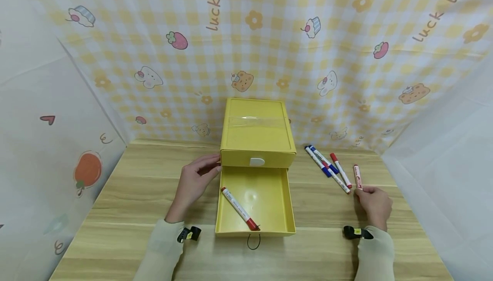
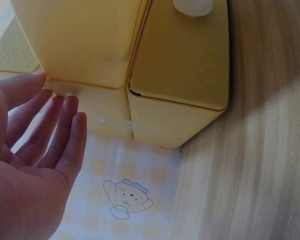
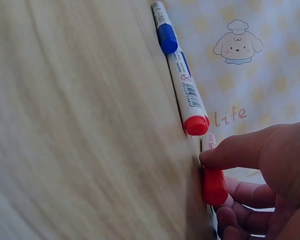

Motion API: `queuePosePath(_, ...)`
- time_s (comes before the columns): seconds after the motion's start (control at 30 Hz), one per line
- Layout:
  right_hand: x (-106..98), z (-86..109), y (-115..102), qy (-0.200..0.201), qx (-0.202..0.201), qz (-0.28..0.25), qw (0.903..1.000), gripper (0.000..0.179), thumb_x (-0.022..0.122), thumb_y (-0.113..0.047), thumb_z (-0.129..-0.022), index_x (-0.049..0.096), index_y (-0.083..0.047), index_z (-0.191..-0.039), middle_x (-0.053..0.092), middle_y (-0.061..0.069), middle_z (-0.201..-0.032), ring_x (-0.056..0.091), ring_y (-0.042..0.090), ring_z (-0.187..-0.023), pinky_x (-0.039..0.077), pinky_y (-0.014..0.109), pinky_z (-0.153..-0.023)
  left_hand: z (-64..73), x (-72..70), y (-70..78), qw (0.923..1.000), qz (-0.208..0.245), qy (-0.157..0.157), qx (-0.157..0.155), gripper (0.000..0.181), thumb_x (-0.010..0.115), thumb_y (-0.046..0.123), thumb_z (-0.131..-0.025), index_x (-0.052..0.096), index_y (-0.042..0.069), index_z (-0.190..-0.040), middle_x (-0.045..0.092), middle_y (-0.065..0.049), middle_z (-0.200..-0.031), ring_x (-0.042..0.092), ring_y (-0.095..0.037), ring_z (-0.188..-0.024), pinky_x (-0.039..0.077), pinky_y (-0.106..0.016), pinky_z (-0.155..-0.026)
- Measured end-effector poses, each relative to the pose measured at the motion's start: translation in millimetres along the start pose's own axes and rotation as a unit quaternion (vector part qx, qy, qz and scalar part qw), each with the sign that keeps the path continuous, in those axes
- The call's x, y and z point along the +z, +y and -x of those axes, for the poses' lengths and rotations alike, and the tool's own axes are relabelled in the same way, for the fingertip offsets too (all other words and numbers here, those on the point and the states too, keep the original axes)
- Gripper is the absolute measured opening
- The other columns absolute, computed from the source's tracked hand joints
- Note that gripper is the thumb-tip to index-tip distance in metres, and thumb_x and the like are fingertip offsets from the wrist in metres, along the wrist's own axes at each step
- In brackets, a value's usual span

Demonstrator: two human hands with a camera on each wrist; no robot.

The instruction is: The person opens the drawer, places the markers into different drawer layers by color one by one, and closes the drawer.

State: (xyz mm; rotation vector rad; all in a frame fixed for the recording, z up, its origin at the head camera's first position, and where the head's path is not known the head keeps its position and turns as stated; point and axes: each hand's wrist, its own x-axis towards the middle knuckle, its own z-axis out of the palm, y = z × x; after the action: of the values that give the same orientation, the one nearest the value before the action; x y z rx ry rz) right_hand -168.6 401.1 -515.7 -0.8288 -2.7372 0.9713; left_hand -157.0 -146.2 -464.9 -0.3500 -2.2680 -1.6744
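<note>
At the right of the head view, my right hand (image 1: pixel 375 204) pinches the near end of a red-and-white marker (image 1: pixel 358 176). The right wrist view has the thumb over that marker's red cap (image 3: pixel 215 189), with the other fingers beneath it. My left hand (image 1: pixel 195 182) stays at the left side of a yellow two-drawer box (image 1: pixel 256 137), its fingertips right at the wall and loosely bent. The lower drawer (image 1: pixel 271 187) is pulled out toward me; a white marker with a red cap (image 1: pixel 239 208) lies slanted inside. A white knob (image 1: pixel 256 161) marks the closed upper drawer.
Left of my right hand lie several markers: blue-capped ones (image 1: pixel 317 161) and red-capped ones (image 1: pixel 341 170), some overlapping. A dark cord loop (image 1: pixel 253 242) hangs at the drawer front. Behind the wooden table (image 1: pixel 135 204) hangs a yellow checked cloth (image 1: pixel 185 71).
</note>
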Motion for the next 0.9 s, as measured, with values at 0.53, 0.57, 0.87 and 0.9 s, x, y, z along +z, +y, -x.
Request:
queuePosePath(0.53,-11,6.1,-23,0.03,-0.032,-0.016,0.9989,0.047,0.07,-0.035,-0.101,0.078,0.008,-0.117,0.076,0.027,-0.109,0.066,0.04,-0.094,0.047,0.042,-0.071,0.7,-0.1,1.3,0.9998,-0.001,-0.001,-0.018,0.03,0.084,0.01,-0.1,0.08,0.002,-0.129,0.076,-0.009,-0.134,0.075,-0.027,-0.118,0.061,-0.023,-0.096)
queuePosePath(0.57,-12,7.3,-27,0.031,-0.037,-0.016,0.9987,0.048,0.07,-0.036,-0.102,0.078,0.008,-0.117,0.076,0.027,-0.11,0.066,0.04,-0.095,0.047,0.042,-0.071,0.7,-0.2,1.2,0.9998,-0.001,-0.001,-0.018,0.03,0.084,0.01,-0.1,0.08,0.002,-0.129,0.076,-0.009,-0.134,0.075,-0.027,-0.118,0.061,-0.023,-0.096)
queuePosePath(0.87,-26,31.2,-70,0.032,-0.075,-0.034,0.9961,0.036,0.074,-0.033,-0.097,0.082,0.0,-0.11,0.076,0.003,-0.085,0.061,0.018,-0.077,0.045,0.032,-0.061,0.2,-0.5,1.4,0.9999,0.003,-0.002,-0.015,0.032,0.084,0.009,-0.1,0.079,0.001,-0.131,0.076,-0.011,-0.134,0.075,-0.029,-0.118,0.061,-0.022,-0.096)
queuePosePath(0.9,-27,35.4,-76,0.028,-0.078,-0.037,0.9959,0.035,0.075,-0.033,-0.097,0.082,-0.001,-0.11,0.075,0.0,-0.084,0.06,0.016,-0.076,0.045,0.032,-0.06,0.2,-0.5,1.4,0.9999,0.003,-0.003,-0.016,0.032,0.084,0.009,-0.1,0.079,0.001,-0.131,0.076,-0.011,-0.134,0.075,-0.029,-0.118,0.061,-0.022,-0.096)
